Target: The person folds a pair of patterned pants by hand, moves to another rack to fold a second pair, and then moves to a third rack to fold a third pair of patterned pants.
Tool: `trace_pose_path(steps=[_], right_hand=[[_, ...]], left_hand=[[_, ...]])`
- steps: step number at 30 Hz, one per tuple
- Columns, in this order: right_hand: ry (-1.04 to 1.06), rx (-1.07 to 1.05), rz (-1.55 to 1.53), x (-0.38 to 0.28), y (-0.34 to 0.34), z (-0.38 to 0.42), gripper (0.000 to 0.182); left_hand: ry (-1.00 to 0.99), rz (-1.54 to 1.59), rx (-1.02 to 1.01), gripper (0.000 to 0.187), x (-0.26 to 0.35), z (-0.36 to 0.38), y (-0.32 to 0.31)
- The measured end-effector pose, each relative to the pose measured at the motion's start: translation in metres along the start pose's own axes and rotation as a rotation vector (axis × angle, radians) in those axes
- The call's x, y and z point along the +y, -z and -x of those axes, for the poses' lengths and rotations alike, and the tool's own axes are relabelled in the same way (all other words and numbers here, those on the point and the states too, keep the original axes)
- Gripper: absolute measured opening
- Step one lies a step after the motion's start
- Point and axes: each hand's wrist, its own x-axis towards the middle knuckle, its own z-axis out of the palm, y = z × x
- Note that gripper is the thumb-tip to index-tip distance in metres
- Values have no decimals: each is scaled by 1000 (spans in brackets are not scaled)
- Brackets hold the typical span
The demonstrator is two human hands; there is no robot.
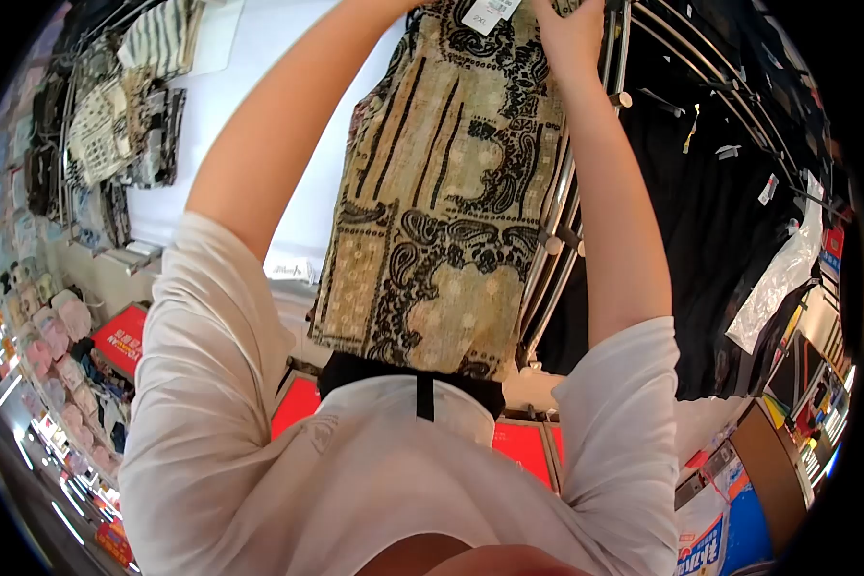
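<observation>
A beige garment with a black paisley pattern (451, 211) hangs in front of my body, its lower edge near my waist. A white tag marked 2XL (485, 14) lies on its upper part. My right hand (574, 36) is at the garment's upper right edge, beside a metal rail; its fingers are bent and partly cut off by the frame. My left arm reaches up to the garment's upper left side, where the hand is almost wholly beyond the top edge of the frame.
Metal rails (555, 216) stand just right of the garment, with black clothes (682, 240) hanging beyond them. Patterned clothes (106, 115) hang at the upper left. Red boxes (523, 451) are low behind my body. A white panel (259, 77) is behind the garment.
</observation>
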Motion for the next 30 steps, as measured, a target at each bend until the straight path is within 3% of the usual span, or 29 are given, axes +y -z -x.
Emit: trace_pose_path(steps=[1, 3, 6, 7, 8, 11, 13, 15, 17, 19, 21, 22, 24, 26, 27, 28, 30], right_hand=[[132, 105, 68, -6, 8, 13, 71], [50, -248, -113, -39, 55, 41, 67], [-156, -431, -333, -64, 94, 129, 57], [-257, -600, -461, -60, 110, 163, 48], [-344, -645, -512, -97, 142, 186, 37], [-290, -870, -366, -120, 197, 281, 26], [-319, -1008, -319, -127, 225, 332, 24], [-409, -1072, -381, -140, 238, 373, 21], [-446, -1160, -449, -163, 234, 397, 21], [-393, -1281, -479, -177, 217, 424, 27], [-149, -1466, -286, -238, 210, 424, 31], [-63, -1523, -279, -252, 201, 434, 31], [150, -1647, -145, -279, 168, 460, 37], [243, -1698, -99, -337, 150, 499, 41], [280, -1701, -56, -362, 143, 514, 46], [467, -1726, -98, -383, 121, 540, 51], [487, -1793, -151, -444, 110, 594, 52]], left_hand=[[83, 34, -71, 54, 26, 40, 38], [5, -29, -75, 50, 17, 124, 72], [174, -73, -129, 56, -3, 293, 122], [240, -136, -140, 57, 0, 355, 145], [283, -177, -119, 58, -1, 415, 167], [566, -288, -97, 58, 0, 584, 219], [762, -392, -319, 61, 7, 669, 243], [962, -441, -773, 58, 13, 720, 260], [1242, -144, -970, 58, -6, 766, 273], [1330, 220, -764, 57, -71, 853, 255], [1324, 145, -574, 58, -105, 884, 256], [1310, 199, -380, 56, -111, 891, 264], [1130, 242, -108, 55, -134, 912, 287], [1168, 442, 27, 55, -135, 924, 329], [1186, 458, 76, 55, -138, 949, 336], [1179, 406, 105, 54, -144, 971, 343], [1185, 361, 162, 53, -148, 1013, 359]])
